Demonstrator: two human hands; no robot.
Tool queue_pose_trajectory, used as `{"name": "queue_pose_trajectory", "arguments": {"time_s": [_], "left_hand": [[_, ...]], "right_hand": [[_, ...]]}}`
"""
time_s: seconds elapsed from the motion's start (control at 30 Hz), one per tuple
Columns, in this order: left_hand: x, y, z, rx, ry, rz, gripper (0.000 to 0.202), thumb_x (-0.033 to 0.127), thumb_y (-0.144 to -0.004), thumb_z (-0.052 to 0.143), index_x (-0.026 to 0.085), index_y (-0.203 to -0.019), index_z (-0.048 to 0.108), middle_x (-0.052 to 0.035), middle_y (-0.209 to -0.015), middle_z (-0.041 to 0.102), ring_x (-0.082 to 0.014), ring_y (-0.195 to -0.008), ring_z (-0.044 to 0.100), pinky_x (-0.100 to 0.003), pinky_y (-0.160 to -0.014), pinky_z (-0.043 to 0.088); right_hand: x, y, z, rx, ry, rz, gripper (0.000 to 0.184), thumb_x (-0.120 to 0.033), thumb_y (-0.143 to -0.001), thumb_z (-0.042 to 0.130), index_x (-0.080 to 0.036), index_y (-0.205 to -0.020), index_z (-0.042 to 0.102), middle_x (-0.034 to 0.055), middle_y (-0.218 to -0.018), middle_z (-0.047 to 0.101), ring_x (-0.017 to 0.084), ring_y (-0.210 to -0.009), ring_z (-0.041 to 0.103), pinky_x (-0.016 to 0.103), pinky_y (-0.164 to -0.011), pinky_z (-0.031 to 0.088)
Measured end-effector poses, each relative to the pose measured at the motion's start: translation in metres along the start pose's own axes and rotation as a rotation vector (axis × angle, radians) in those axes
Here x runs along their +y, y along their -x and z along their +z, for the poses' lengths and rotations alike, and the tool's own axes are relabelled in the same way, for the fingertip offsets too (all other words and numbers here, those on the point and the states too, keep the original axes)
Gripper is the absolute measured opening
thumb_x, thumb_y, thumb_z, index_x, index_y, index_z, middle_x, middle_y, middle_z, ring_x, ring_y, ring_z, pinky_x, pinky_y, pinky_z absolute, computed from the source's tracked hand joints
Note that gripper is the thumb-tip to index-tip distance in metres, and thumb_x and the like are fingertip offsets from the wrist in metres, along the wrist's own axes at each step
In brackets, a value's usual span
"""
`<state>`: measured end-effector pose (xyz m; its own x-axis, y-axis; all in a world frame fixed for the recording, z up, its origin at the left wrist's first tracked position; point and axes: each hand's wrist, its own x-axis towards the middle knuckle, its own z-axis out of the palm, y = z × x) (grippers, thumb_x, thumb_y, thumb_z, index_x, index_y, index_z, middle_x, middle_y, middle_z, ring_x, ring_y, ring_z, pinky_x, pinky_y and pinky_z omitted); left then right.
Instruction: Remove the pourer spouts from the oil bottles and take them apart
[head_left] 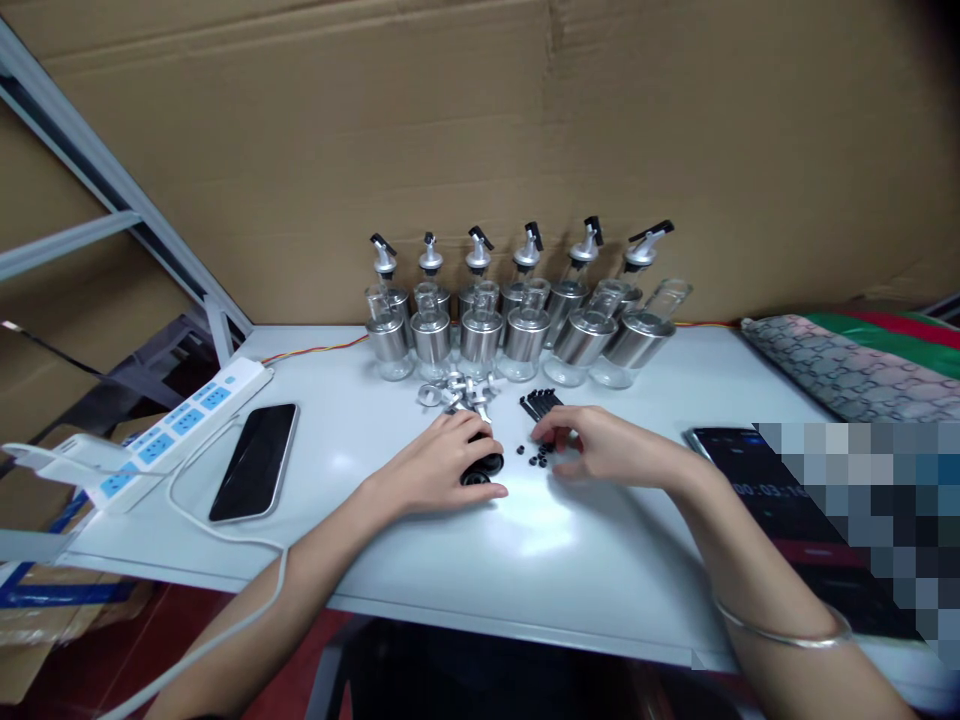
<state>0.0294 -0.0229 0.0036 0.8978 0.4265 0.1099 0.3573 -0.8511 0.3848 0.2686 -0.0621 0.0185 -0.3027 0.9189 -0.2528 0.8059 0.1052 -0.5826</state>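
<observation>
My left hand (pixel 452 460) lies palm down over black round stopper parts (pixel 489 464), its thumb stretched out to the side. Part of that pile is hidden beneath the fingers. Just behind it is a heap of silver pourer parts (pixel 459 386). To the right, my right hand (pixel 581 442) hovers over small black plugs (pixel 541 457), thumb and fingers apart with nothing visible between them. Its fingertips are close to a row of slim black levers (pixel 538 402). Beyond both hands stands a front row of open-topped glass bottles with steel sleeves (pixel 481 338).
Behind the open bottles are several bottles with silver pourer tops (pixel 478 252), against a cardboard wall (pixel 375 130). A phone (pixel 255 462) and a power strip (pixel 184 425) with a white cable lie left. Another device (pixel 780 510) and a patterned cushion (pixel 825 370) are at right.
</observation>
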Motion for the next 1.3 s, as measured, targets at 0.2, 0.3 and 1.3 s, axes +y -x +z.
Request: {"name": "queue_pose_trajectory", "arguments": {"time_s": [0.2,0.3,1.3], "left_hand": [[0.001,0.0,0.0,-0.003,0.006,0.009,0.035,0.044,-0.085,0.058,0.018,-0.108,0.059,-0.0079,-0.11,0.054,-0.023,-0.107,0.046,-0.037,-0.094,0.041],[0.001,0.0,0.0,-0.006,0.01,0.011,0.035,0.044,-0.085,0.057,0.018,-0.108,0.059,-0.0085,-0.11,0.054,-0.0234,-0.106,0.047,-0.038,-0.093,0.042],[0.0,0.0,0.001,-0.009,0.016,0.002,0.035,0.044,-0.085,0.057,0.019,-0.11,0.059,-0.0086,-0.11,0.055,-0.0238,-0.107,0.047,-0.037,-0.093,0.041]], "right_hand": [[-0.008,-0.002,0.005,-0.066,-0.047,-0.009,0.042,-0.018,-0.063,0.064,-0.012,-0.105,0.065,0.0053,-0.084,0.062,0.017,-0.072,0.056,0.026,-0.065,0.045],[-0.008,-0.005,0.009,-0.05,-0.034,-0.043,0.041,-0.02,-0.065,0.065,-0.012,-0.106,0.065,0.0054,-0.084,0.06,0.016,-0.07,0.055,0.027,-0.065,0.045],[0.004,-0.006,0.015,-0.097,-0.045,-0.116,0.027,-0.011,-0.069,0.064,-0.02,-0.093,0.072,0.0045,-0.092,0.059,0.015,-0.073,0.054,0.029,-0.071,0.043]]}}
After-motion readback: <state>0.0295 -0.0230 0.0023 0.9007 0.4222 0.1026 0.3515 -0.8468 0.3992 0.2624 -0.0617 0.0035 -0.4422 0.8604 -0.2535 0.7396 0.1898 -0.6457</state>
